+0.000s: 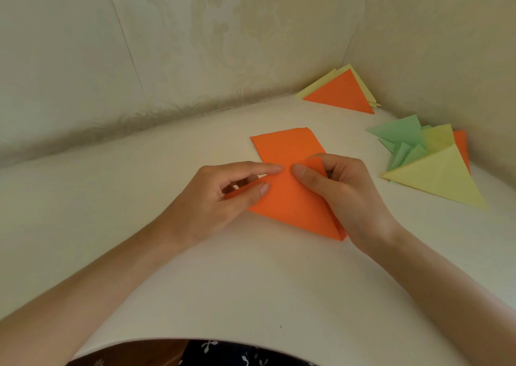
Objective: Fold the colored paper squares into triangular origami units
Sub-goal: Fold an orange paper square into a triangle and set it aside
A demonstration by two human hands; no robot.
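1. The orange paper lies on the cream table in front of the person. Its far end is flat and rectangular, and its near end narrows to a point between the two hands.
2. The left hand pinches the left flap of the paper, with the thumb on top, the index finger along the upper edge and the other fingers curled beneath.
3. The right hand holds the right flap, with the thumb tip pressed beside the centre line and the fingers curled round the lifted corner.
4. The step in hand appears to be bringing the two slanted flaps together at the middle. For a clean unit, their inner edges should meet along the centre line, with no overlap and no gap, before any crease is set.
5. One thumb is best used as an anchor at the meeting point. The other can then run outward from the near point along each fold, which gives a sharp crease and stops the sheet sliding on the smooth table.
6. An orange triangle rests on yellow ones in the far corner. A green and yellow pile sits to the right. Both are well apart from the work.
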